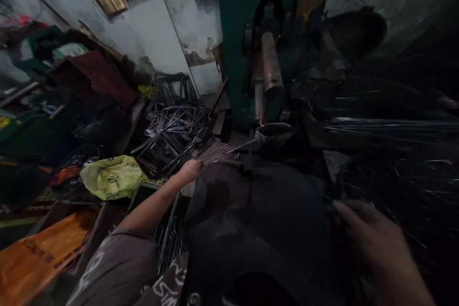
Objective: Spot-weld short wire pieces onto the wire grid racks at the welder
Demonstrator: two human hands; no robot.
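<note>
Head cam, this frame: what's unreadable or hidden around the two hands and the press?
- Right hand: motion-blurred and dark; grip not readable.
- Wire bundle on the right: streaked by blur; single wires cannot be counted.
- Left hand: small, holds thin metal rods; finger positions unclear.
- Rod tips at the green press: lost in shadow under the ram.
- Lap: dark cloth hides what lies beneath.

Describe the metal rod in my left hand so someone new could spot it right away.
Start at the green press machine. Below its ram, a thin bright metal rod slants down to the left hand. Unlike the tangled bent frames piled left, it is straight and held.
</note>
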